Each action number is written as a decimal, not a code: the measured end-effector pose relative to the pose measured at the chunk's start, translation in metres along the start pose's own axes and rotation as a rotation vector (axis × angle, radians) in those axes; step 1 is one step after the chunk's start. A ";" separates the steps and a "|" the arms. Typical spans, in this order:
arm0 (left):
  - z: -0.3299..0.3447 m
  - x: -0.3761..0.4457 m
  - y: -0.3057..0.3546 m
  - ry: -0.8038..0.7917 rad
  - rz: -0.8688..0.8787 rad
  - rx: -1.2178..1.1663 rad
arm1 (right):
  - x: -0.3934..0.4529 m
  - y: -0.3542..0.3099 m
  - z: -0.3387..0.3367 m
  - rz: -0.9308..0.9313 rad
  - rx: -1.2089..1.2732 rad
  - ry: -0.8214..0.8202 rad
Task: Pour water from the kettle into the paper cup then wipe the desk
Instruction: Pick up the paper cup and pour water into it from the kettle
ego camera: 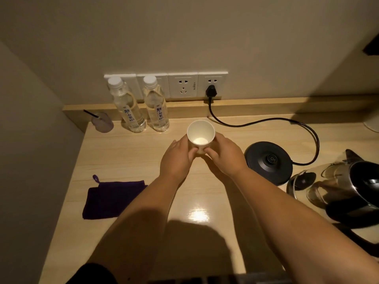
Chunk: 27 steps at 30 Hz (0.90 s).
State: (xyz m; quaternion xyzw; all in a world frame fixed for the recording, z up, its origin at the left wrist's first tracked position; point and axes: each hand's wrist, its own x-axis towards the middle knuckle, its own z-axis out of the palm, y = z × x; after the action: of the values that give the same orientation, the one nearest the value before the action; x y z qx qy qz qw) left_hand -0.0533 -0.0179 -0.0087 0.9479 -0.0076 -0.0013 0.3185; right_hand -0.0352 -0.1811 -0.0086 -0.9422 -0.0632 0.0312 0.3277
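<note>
The left hand [177,158] and right hand [223,155] both clasp the paper cup [200,138] upright at mid-desk, probably steadying it for pouring; the kettle [346,187] stands off its base [268,160], the cloth [110,198] lying ready for wiping

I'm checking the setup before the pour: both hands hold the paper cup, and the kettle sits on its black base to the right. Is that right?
Not quite. The head view shows the kettle standing on the desk beside its black base, not on it. Both the left hand and right hand do hold the paper cup.
</note>
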 end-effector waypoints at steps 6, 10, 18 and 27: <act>0.004 -0.062 0.010 -0.047 -0.029 -0.019 | -0.065 -0.004 -0.003 0.038 0.011 -0.031; 0.004 -0.100 0.015 -0.040 -0.015 0.001 | -0.103 -0.003 -0.002 0.048 0.006 -0.044; 0.012 -0.171 0.030 -0.006 -0.084 0.016 | -0.165 -0.001 -0.008 -0.014 0.022 -0.071; 0.018 -0.200 0.039 -0.004 -0.123 0.012 | -0.194 0.004 -0.008 0.008 0.012 -0.078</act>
State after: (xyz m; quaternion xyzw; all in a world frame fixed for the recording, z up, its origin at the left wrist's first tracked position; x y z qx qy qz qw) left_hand -0.2543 -0.0570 -0.0003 0.9484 0.0503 -0.0226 0.3122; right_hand -0.2257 -0.2167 -0.0015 -0.9385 -0.0718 0.0697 0.3306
